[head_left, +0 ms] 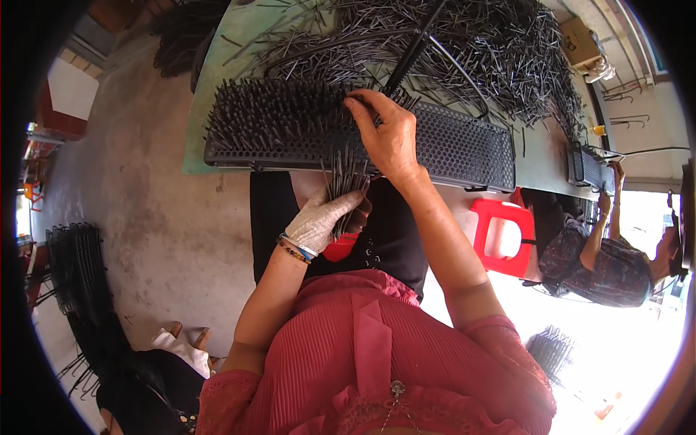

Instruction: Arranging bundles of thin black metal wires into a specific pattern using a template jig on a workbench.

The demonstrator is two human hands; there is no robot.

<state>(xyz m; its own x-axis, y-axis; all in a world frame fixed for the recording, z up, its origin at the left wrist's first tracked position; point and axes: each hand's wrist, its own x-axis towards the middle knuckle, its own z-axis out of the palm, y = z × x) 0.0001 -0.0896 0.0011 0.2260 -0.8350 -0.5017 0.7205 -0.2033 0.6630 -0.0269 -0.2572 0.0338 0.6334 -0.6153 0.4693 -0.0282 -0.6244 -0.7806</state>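
Observation:
My left hand (pixel 324 217), in a pale work glove, is closed round a bundle of thin dark metal rods (pixel 343 174) that point up toward the rack. Bare and pinched, my right hand (pixel 388 134) is over the black perforated rack (pixel 464 148), with thumb and forefinger at the edge of the filled part. Whatever sits between those fingertips is too small to make out. Many upright rods (pixel 272 116) fill the rack's left part in dense rows. On its right part the round holes show bare.
Loose dark rods (pixel 500 51) lie heaped across the green table (pixel 199 138). A black metal frame (pixel 413 58) rises behind the rack. At right are a red stool (pixel 502 238), a cardboard box (pixel 578 43) and a co-worker (pixel 602 254) at another rack. Bent rods (pixel 80 268) hang at left.

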